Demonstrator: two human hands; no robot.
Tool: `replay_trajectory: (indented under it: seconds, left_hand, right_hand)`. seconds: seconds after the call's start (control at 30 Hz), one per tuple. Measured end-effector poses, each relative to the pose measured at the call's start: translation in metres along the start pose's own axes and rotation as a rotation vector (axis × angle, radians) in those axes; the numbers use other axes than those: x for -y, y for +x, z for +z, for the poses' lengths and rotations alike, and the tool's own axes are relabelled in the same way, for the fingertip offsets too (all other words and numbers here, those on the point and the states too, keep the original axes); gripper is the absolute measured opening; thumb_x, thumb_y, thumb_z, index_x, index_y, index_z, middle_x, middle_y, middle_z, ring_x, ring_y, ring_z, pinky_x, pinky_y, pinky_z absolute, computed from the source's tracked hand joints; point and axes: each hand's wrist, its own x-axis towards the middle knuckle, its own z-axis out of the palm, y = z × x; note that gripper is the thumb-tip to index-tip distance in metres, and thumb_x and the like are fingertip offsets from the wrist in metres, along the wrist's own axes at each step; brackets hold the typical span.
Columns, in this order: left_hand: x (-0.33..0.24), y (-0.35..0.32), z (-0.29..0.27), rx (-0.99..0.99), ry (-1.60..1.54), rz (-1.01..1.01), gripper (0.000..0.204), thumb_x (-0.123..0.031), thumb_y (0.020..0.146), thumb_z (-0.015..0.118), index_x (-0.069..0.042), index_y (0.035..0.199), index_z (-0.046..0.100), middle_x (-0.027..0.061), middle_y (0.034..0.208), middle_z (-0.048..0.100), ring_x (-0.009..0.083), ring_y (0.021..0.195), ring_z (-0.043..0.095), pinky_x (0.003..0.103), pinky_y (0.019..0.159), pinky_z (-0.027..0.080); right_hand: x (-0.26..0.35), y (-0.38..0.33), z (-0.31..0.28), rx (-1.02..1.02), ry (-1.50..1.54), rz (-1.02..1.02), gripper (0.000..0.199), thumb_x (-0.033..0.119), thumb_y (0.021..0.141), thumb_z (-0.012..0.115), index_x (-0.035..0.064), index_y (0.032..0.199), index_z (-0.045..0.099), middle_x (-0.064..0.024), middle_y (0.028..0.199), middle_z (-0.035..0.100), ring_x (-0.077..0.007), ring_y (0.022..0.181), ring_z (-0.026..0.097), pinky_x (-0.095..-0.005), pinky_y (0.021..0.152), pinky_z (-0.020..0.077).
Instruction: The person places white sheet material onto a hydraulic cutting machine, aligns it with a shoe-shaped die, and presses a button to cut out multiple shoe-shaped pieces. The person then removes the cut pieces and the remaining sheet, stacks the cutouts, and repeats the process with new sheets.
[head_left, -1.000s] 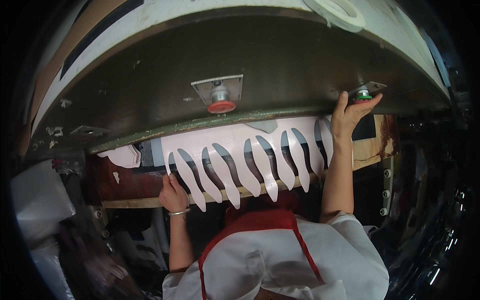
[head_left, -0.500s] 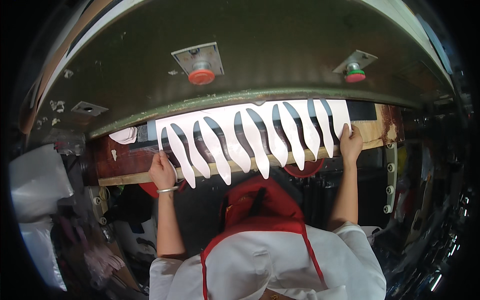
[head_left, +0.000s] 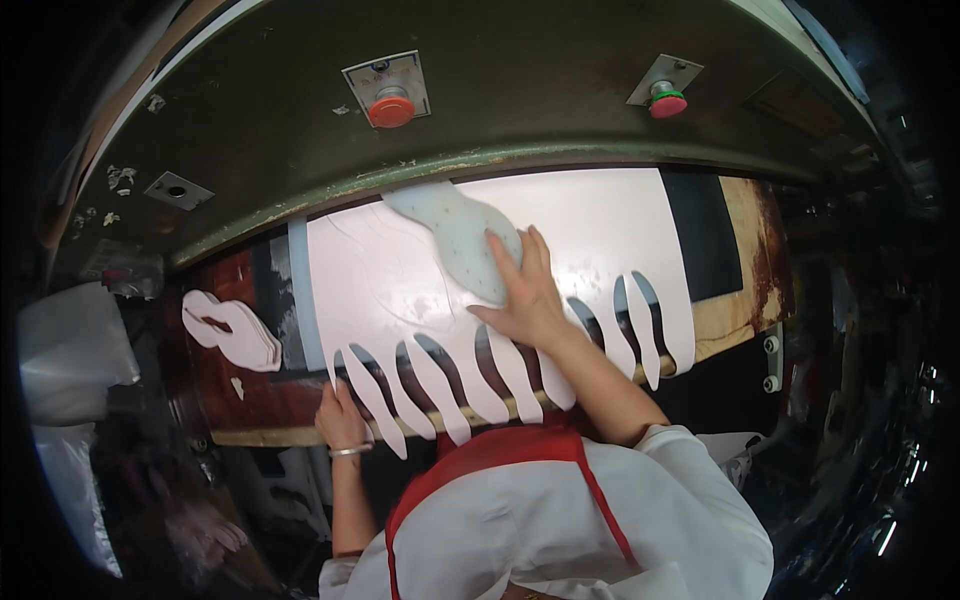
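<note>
A pale pink sheet (head_left: 590,220) lies across the work surface, its near edge cut into several wavy strips that hang over the front. My left hand (head_left: 343,415) is closed on the sheet's near left corner. On the sheet rests a pale green, insole-shaped plate (head_left: 455,230); its far end meets the green machine's edge. My right hand (head_left: 530,300) is over the plate's near right end, fingers spread. The index finger lies on the plate, and the thumb stretches past its near tip. Whether the other fingertips grip its edge cannot be made out.
A green machine beam (head_left: 540,110) spans the far side, with a red button (head_left: 392,108) and a green-ringed one (head_left: 667,102). A stack of pale insole-shaped pieces (head_left: 245,335) lies at left. Clear plastic bags (head_left: 75,350) sit farther left; a dark mat (head_left: 705,235) at right.
My right hand has left the sheet's right edge and reached in to the plate. Far more of the sheet, the plate and the whole stack at left now show from under the beam.
</note>
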Motion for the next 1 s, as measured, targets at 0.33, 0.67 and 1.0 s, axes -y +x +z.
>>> replay_trajectory:
  seconds: [0.33, 0.67, 1.0]
  left_hand:
    - [0.068, -0.060, 0.020, -0.063, -0.051, 0.066, 0.028, -0.028, 0.097, 0.046, -0.005, 0.083, 0.056, 0.0204, 0.058, 0.055, 0.0425, 0.055, 0.057, 0.049, 0.048, 0.039]
    - [0.072, -0.071, 0.005, -0.116, -0.004, 0.141, 0.029, -0.029, 0.097, 0.046, -0.006, 0.083, 0.057, 0.0193, 0.057, 0.055, 0.0420, 0.055, 0.057, 0.050, 0.048, 0.039]
    - [0.021, -0.068, -0.028, -0.056, 0.098, -0.002, 0.037, -0.033, 0.098, 0.043, -0.003, 0.084, 0.058, 0.0237, 0.063, 0.058, 0.0458, 0.060, 0.057, 0.054, 0.053, 0.040]
  right_hand:
    - [0.017, -0.071, -0.038, -0.091, 0.888, 0.610, 0.086, 0.002, 0.054, 0.086, 0.0053, 0.129, 0.046, -0.0124, 0.113, 0.061, -0.0231, 0.105, 0.060, -0.0336, 0.090, 0.0487]
    - [-0.025, -0.123, -0.036, -0.320, 0.025, 0.220, 0.087, 0.012, 0.051, 0.087, 0.0015, 0.127, 0.045, -0.0212, 0.124, 0.050, -0.0360, 0.114, 0.052, -0.0413, 0.097, 0.0440]
    - [-0.038, -0.041, -0.104, -0.273, -0.038, 0.168, 0.101, 0.019, 0.063, 0.083, 0.0029, 0.145, 0.025, -0.0205, 0.141, 0.037, -0.0327, 0.130, 0.039, -0.0403, 0.105, 0.0367]
